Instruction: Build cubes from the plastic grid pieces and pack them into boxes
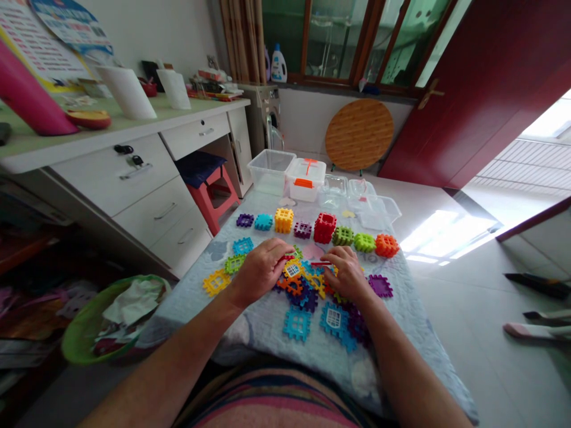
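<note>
Thin red tile point(319, 263), seen edge-on, roughly level, beside loose heap of notched plastic tiles point(307, 298): blue, yellow, orange, purple, green, some overlapping. Red stack point(325, 229), open-centred, upright beyond heap, in row of one-colour stacks point(284, 221).

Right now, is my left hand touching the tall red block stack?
Apart: the head view shows tablecloth between your left hand and the red block stack.

Looks like home: left of cloth-covered table point(263, 324), white drawered desk point(147, 211), red stool point(214, 205), cloth-filled basket point(74, 348); beyond table, washing machine point(262, 107), curtain point(245, 44), detergent-like bottle point(279, 66); beyond table to right, dark-red door point(473, 83).
</note>
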{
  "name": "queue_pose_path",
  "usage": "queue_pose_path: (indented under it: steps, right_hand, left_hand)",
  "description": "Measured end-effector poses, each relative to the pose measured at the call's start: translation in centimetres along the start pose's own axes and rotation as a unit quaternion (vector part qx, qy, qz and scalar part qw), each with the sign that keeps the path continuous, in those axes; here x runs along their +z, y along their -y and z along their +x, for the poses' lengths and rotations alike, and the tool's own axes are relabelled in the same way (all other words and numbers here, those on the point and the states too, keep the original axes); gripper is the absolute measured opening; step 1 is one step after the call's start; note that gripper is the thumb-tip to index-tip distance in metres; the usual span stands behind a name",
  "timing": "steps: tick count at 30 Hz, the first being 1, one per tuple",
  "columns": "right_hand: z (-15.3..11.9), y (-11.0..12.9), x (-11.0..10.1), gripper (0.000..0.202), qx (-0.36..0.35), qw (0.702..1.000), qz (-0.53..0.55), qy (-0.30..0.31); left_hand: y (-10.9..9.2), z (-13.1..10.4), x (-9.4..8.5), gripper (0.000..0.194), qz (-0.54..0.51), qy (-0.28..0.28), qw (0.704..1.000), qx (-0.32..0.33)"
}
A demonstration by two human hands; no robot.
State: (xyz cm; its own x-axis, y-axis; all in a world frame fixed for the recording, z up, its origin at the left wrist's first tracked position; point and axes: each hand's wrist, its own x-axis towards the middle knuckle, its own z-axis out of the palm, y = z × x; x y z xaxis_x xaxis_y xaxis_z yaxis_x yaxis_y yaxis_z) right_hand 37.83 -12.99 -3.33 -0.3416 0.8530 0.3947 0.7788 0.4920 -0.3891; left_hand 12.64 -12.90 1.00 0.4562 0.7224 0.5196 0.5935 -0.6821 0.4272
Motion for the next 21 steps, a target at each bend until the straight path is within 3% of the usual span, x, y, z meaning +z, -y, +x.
queue_pose_path:
  steps: [2, 5, 9, 12, 17, 21]
  right_hand:
    - [0.0, 0.5, -0.2, 0.017, -0.01, 1.0, 0.007, 0.028]
    - [0.0, 0.8, -0.5, 0.016, -0.015, 0.998, 0.022, 0.049]
    - [-0.1, 0.4, -0.5, 0.027, -0.003, 0.998, 0.012, 0.055]
    - [-0.1, 0.2, -0.3, 0.036, 0.003, 0.997, -0.004, 0.077]
    - [-0.1, 0.4, -0.1, 0.036, 0.006, 0.996, -0.007, 0.094]
    - [-0.1, 0.4, -0.1, 0.036, 0.005, 0.997, 0.008, 0.075]
  left_hand:
    - [-0.3, 0.1, 0.8, 0.024, -0.002, 0.018, 1.0, 0.014]
    - [-0.7, -0.1, 1.4, 0.03, -0.046, 0.103, 0.993, 0.023]
    - [-0.6, -0.5, 0.4, 0.041, -0.098, 0.128, 0.987, -0.019]
    - [0.3, -0.6, -0.7, 0.046, -0.08, 0.144, 0.985, -0.042]
    - [1.5, -0.5, -1.1, 0.056, -0.05, 0.239, 0.97, 0.001]
    - [1.7, 0.0, -0.8, 0.055, -0.047, 0.256, 0.965, 0.017]
